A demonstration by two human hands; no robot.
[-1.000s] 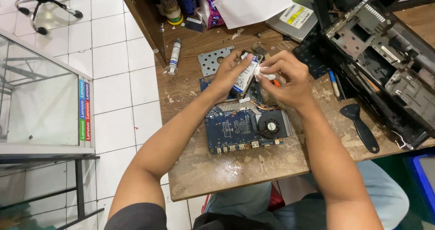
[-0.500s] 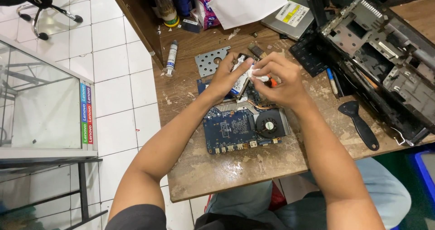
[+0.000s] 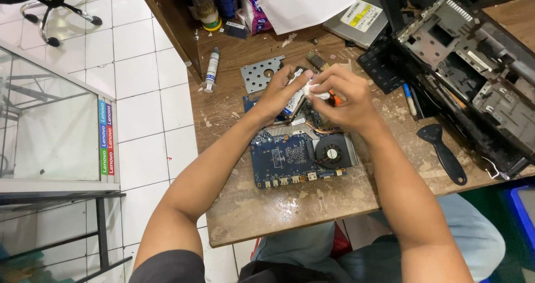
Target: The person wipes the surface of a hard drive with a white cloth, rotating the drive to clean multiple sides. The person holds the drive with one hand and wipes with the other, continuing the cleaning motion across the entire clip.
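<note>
The left hand holds a small flat part by its edges. The right hand pinches a soft white wipe against it. The part looks thin and easy to break, so the edges seem safest.

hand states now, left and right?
Left hand: closed on a small silver module.
Right hand: pinching a white wad against that module.
</note>
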